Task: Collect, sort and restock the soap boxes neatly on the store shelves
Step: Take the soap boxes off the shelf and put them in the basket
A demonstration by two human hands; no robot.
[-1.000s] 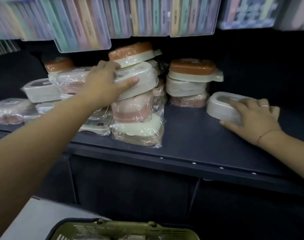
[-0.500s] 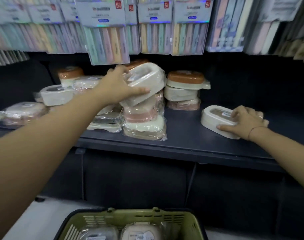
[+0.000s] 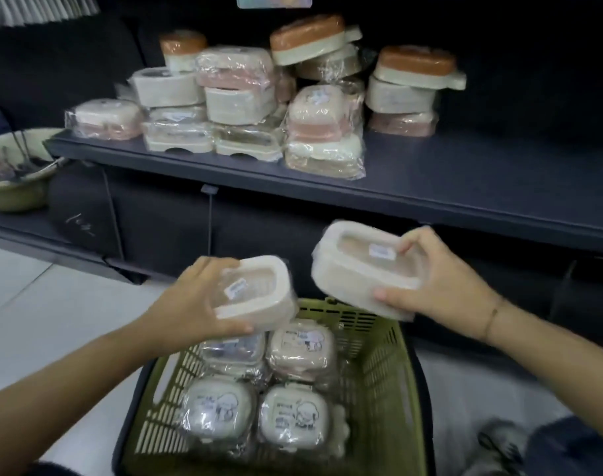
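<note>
While above far rim of basket (image 3: 392, 359), gripping soap boxes (image 3: 358, 273) in left hand (image 3: 190, 304) and right hand (image 3: 444, 286), seemingly for collecting.

Both forearms are angling in from the near corners, converging over the green basket (image 3: 407, 372). Above the basket's far-left rim, the left hand (image 3: 193, 304) is gripping a cream soap box (image 3: 258, 293), thumb under the near edge and fingers wrapping the far side. Above the far-right rim, the right hand (image 3: 440, 286) is gripping a second soap box (image 3: 355, 273), thumb along the near side and fingers hooking over the top. Both wrists are staying roughly level.
</note>
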